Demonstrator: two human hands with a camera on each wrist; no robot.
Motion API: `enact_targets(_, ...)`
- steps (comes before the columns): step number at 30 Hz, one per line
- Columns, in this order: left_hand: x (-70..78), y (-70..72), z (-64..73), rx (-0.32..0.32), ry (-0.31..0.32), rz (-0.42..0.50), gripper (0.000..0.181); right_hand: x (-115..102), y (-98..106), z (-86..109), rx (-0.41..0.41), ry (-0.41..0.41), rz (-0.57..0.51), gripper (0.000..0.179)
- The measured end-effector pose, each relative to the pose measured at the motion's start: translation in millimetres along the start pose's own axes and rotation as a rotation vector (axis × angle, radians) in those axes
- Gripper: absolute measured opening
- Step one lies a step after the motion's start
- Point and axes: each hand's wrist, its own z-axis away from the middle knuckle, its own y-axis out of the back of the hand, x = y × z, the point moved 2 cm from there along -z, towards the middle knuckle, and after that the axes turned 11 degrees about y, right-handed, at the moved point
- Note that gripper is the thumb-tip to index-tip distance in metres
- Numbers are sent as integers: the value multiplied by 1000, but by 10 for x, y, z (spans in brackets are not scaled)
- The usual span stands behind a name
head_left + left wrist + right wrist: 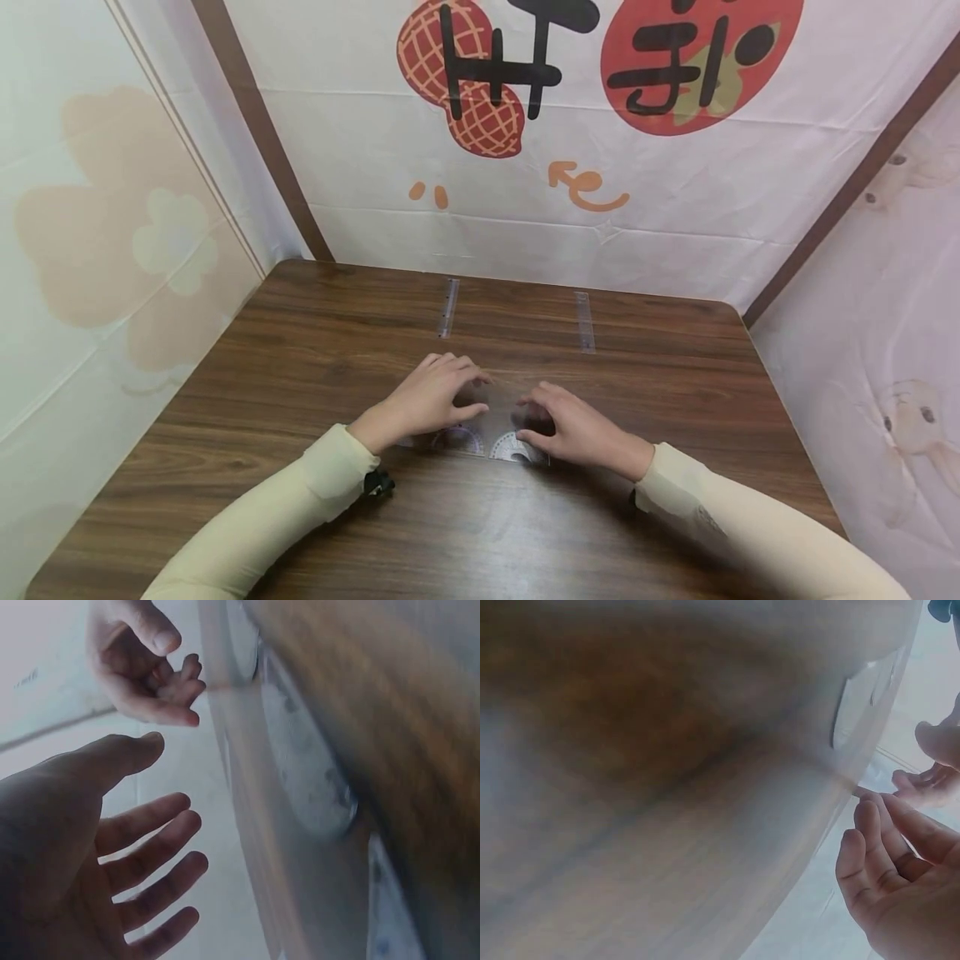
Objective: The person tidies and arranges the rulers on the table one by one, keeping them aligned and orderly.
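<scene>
Two clear half-round protractors lie side by side on the table: the left protractor (459, 439) just below my left hand (427, 396), the right protractor (513, 447) partly covered by my right hand (581, 429). Both hands hover over them with fingers relaxed and apart, holding nothing. In the left wrist view, the left hand (82, 832) has its fingers spread, and the right hand (142, 667) faces it. A clear rounded plastic piece (307, 765) lies beyond. In the right wrist view, the fingers of the right hand (907, 877) bend loosely.
Two clear rulers lie farther back, a left ruler (448, 308) and a right ruler (585, 322). A pointed clear piece (386, 915) shows low in the left wrist view. Printed cloth walls (360, 150) border the brown wooden table (315, 350).
</scene>
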Motion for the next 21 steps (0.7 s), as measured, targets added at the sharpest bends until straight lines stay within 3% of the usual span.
enact_targets(11,-349,209,-185,51,51,1,45,62,-38,-328,19,4,6,50)
enact_targets(21,-744,364,-484,14,103,33,50,124,-79,-678,36,-7,-6,53)
